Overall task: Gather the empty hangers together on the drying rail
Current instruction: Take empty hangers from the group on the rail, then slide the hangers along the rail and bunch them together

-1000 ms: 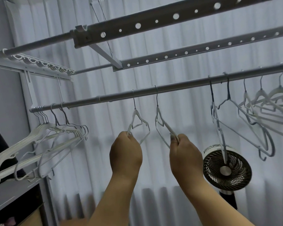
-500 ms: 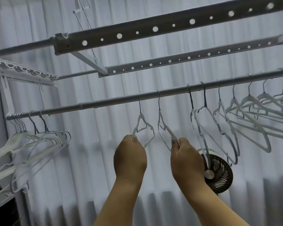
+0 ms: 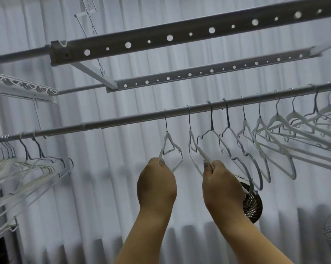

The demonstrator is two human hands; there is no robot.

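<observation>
hangers point(image 3: 256, 141) on rail point(image 3: 122, 120), bunch point(image 3: 18, 168) left, fan point(image 3: 253, 204) behind

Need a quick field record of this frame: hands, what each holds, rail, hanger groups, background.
left hand: grips the lower edge of a white hanger
right hand: grips the ribbed arm of a second white hanger
rail: both held hangers still hooked on it, apart from each other
left cluster: hangers bunched at the rail's left end
right group: hangers spread along the rail, right of the hands
background: white curtain, fan partly hidden behind the right hand
</observation>
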